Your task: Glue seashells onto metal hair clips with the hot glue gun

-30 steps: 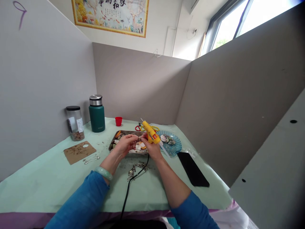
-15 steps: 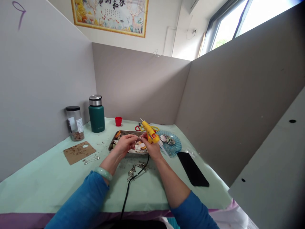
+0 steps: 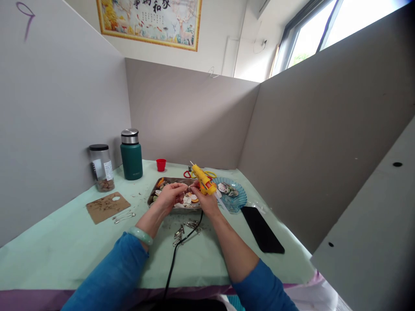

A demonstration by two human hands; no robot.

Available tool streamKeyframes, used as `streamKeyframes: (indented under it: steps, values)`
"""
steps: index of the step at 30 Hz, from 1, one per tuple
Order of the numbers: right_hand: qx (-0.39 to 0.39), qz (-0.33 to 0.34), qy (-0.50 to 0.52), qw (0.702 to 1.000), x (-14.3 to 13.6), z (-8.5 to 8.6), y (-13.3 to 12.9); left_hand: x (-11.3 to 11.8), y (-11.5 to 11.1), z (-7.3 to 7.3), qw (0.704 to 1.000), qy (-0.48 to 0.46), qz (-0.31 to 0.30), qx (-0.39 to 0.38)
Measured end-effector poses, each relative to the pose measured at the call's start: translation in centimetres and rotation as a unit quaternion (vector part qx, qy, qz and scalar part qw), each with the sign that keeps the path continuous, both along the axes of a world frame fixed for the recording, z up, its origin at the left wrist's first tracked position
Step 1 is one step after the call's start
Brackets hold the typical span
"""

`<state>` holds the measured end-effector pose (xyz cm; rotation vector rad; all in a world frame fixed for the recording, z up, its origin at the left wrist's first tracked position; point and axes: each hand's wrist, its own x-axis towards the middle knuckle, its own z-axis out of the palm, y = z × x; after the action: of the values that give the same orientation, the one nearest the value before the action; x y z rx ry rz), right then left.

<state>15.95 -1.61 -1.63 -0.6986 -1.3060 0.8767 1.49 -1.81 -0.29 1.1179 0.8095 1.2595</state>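
Note:
Over the metal tray [image 3: 177, 211], my left hand [image 3: 170, 196] is closed in a pinch. A small item between its fingertips is too tiny to make out. My right hand [image 3: 207, 202] meets it fingertip to fingertip. That hand also keeps a yellow hot glue gun [image 3: 203, 179], nozzle tilted up and to the left, with a clear glue stick [image 3: 222, 202] out of its back end. Colourful flat pieces [image 3: 191, 198] lie in the tray below. Several metal safety pins [image 3: 179, 234] are heaped in front of it, beside the black cord [image 3: 175, 252].
A blue scalloped plate [image 3: 240, 196] with decorated pieces stands right of the tray, near a black phone-like slab [image 3: 262, 229]. At left are brown cardboard [image 3: 106, 207], larger pins [image 3: 123, 217], a jar [image 3: 103, 168] and a green flask [image 3: 131, 160]. Behind sit a red cup [image 3: 161, 165] and scissors [image 3: 212, 174].
The glue gun has tipped very slightly to the left in my right hand. Both hands otherwise stay in nearly the same place above the tray.

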Motion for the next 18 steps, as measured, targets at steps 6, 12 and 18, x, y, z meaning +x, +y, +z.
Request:
streamKeyframes:
  steps: [6,12,18]
  values:
    - [-0.008,-0.009,0.019,1.0,0.05,0.1,-0.05,0.04,0.11,-0.08,1.0,-0.015,-0.009,0.011]
    - [-0.001,-0.009,0.059,0.998,0.03,-0.03,0.43,-0.02,0.07,0.15,1.0,-0.014,-0.002,0.003]
    - [-0.009,-0.014,0.091,0.996,-0.05,-0.11,0.69,-0.09,-0.01,0.18,1.0,-0.009,0.001,0.019]
